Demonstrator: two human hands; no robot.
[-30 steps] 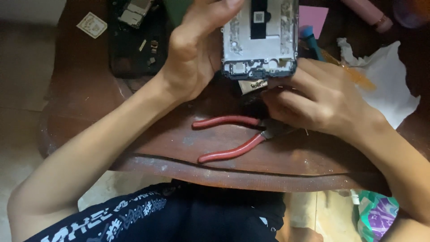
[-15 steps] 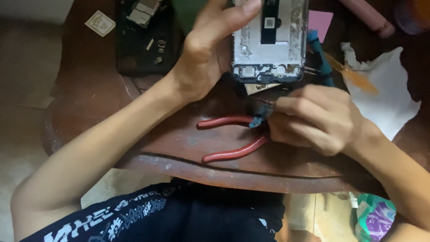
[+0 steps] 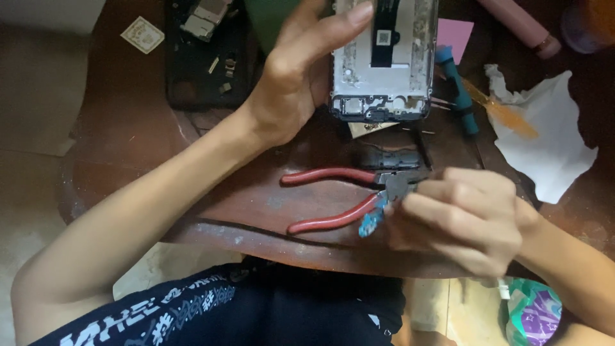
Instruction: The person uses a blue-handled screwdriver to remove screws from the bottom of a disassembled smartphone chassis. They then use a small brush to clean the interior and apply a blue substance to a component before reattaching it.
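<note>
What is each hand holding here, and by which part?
Left hand grips the opened phone by its left edge. Right hand pinches a small blue part by its upper end, over the pliers.

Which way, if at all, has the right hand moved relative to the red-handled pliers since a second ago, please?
Yes. The right hand has drawn back toward the person, from just beyond the pliers to their near side, now pinching a small blue part.

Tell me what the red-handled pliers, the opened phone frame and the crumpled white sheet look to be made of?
Pliers: red handles look like smooth rubber or plastic sleeves with a faint sheen; the grey head looks like dull metal.
Phone frame, held by the left hand: pale silvery-grey, probably metal or plastic, with scuffed, grimy edges.
White sheet: torn, creased edges suggest tissue or thin paper.
</note>
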